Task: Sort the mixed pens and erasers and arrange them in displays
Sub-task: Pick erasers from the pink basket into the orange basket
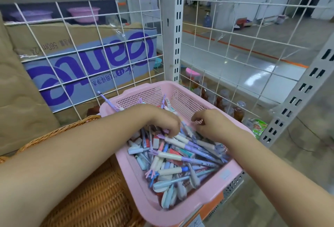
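Wire shelf (173,28), pink basket (137,181), pens (189,160) beneath left hand (162,118), right hand (215,123) beside

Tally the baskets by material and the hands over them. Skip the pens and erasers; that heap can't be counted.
Pink plastic basket: 1
Wicker basket: 1
Hands over the pink plastic basket: 2, the left hand and the right hand
Total: 4
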